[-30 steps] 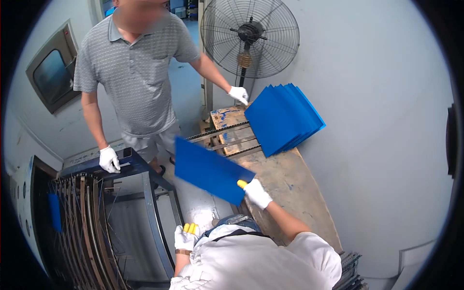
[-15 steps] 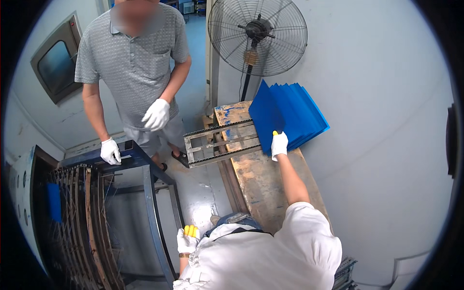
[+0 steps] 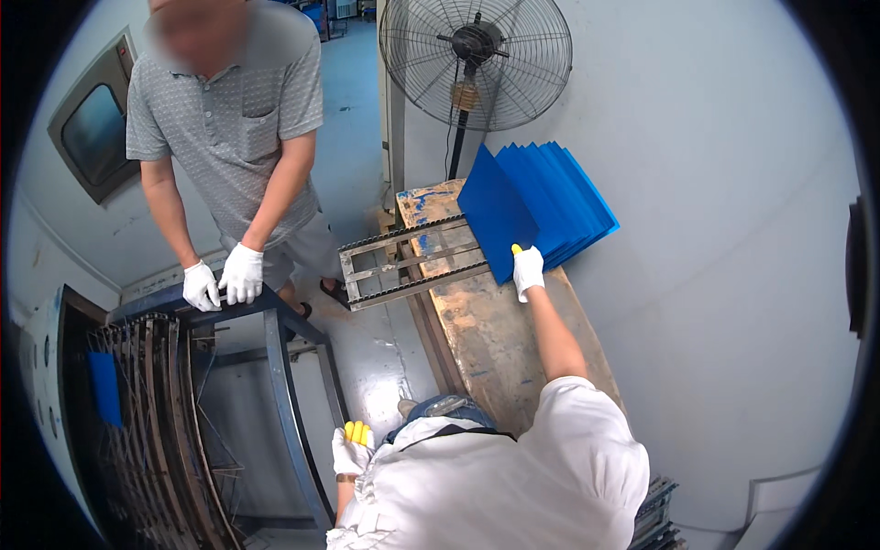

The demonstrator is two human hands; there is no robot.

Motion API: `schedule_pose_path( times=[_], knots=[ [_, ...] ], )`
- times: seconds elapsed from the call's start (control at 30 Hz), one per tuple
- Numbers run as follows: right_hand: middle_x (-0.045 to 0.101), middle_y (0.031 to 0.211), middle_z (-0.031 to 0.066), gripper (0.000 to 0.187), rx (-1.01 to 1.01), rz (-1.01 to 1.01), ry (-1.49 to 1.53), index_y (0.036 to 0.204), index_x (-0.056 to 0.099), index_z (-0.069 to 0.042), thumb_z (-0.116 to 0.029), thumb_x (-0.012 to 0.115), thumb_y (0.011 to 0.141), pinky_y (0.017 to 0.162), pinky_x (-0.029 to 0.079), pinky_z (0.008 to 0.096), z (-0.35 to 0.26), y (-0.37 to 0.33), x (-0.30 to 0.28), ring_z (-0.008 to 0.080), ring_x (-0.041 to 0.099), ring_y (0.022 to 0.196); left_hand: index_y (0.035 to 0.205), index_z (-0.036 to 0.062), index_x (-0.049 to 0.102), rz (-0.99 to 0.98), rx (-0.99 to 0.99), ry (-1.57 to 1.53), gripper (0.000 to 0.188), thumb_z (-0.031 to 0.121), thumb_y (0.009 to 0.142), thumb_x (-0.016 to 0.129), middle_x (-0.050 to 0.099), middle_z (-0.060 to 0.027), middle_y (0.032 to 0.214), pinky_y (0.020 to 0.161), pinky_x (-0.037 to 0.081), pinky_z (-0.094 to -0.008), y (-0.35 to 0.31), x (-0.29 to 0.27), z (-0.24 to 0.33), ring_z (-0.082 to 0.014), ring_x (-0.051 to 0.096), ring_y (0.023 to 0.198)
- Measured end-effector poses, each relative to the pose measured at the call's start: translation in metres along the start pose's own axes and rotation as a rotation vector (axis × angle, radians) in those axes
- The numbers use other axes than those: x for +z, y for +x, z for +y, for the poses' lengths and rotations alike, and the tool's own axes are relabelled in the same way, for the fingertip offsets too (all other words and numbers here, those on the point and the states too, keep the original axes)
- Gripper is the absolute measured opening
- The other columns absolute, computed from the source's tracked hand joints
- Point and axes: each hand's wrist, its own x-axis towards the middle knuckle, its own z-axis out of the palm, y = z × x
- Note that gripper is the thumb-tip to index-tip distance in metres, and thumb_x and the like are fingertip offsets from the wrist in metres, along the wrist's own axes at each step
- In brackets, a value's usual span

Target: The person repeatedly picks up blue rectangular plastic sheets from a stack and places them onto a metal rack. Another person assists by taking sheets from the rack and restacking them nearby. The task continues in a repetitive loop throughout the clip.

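Observation:
My right hand (image 3: 528,271), in a white glove with yellow fingertips, pinches the lower near edge of a blue sheet (image 3: 495,213). That sheet is the front one of a leaning row of blue sheets (image 3: 568,197) on a slotted metal rack (image 3: 417,240), which lies across the worn bench (image 3: 495,339). Low by my side, my left hand (image 3: 352,449), gloved the same way, has its fingers curled together and nothing visible in them. It is close to an upright of the dark metal frame (image 3: 291,403).
Across from me a co-worker's two gloved hands (image 3: 220,282) rest on the frame's top bar. Several wire racks (image 3: 165,422) stand at the left, with a blue panel (image 3: 105,389) among them. A large fan (image 3: 475,46) stands behind the bench, by the wall.
The co-worker's raised hand has come down onto the frame's bar beside the other, and the person leans forward. My right hand remains on the sheet. The view has shifted slightly.

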Motion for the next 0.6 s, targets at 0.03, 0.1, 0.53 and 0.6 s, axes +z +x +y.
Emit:
schedule_pose_path(
  times=[0.03,0.1,0.53,0.6],
  knots=[
    [0.06,0.076,0.0142,0.019,0.125,-0.045,0.058,0.088,0.056,-0.001,-0.015,0.047,0.08,0.058,0.042,0.0319,0.007,0.003,-0.001,0.0246,0.055,0.065,0.09,0.0081,0.05,0.003,0.005,0.005,0.028,0.034,0.082,0.044,0.053,-0.009,0.096,0.073,0.044,-0.0412,-0.001,0.002,0.0,-0.0255,0.05,0.087],
    [0.059,0.074,0.0163,0.019,0.373,-0.146,0.171,0.084,0.056,0.0,-0.017,0.049,0.079,0.054,0.043,0.032,0.004,0.003,-0.009,0.0249,0.055,0.061,0.091,0.008,0.049,0.0,0.001,0.005,0.028,0.034,0.082,0.044,0.053,-0.009,0.096,0.073,0.044,-0.0415,-0.002,0.002,-0.001,-0.0256,0.051,0.087],
    [0.062,0.076,0.011,0.037,0.476,-1.588,0.041,0.088,0.056,0.0,-0.035,0.047,0.083,0.054,0.05,0.0287,-0.013,-0.12,0.082,0.0192,0.061,0.063,0.098,0.0059,0.051,0.066,0.017,0.097,0.019,0.019,0.086,0.044,0.056,-0.0079,0.094,0.063,0.046,-0.0256,0.028,0.011,-0.018,-0.0179,0.053,0.077],
    [0.061,0.076,0.0104,0.033,0.452,-1.699,0.056,0.088,0.056,0.0,-0.031,0.046,0.084,0.053,0.049,0.0285,-0.033,-0.138,0.116,0.0192,0.061,0.062,0.096,0.0071,0.053,0.104,0.091,0.147,0.017,0.018,0.085,0.048,0.059,-0.0041,0.085,0.057,0.045,-0.0228,0.015,0.023,-0.012,-0.0131,0.053,0.067]
  ],
)
